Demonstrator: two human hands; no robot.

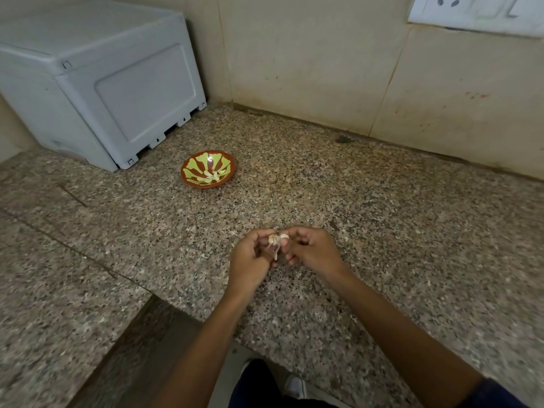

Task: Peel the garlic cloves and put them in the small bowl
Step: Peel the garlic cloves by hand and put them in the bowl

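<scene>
Both hands pinch one garlic clove (pixel 276 238) above the counter.
Left hand (pixel 250 258) and right hand (pixel 312 249) curl fingertips together on it, papery skin hanging below the pinch.

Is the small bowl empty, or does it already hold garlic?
Not empty. The small bowl sits upright on the counter with several pale peeled cloves inside it, clustered toward its near side.

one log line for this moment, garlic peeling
step: peeling | left hand and right hand: pinch garlic clove | small bowl: peeled cloves inside
</scene>
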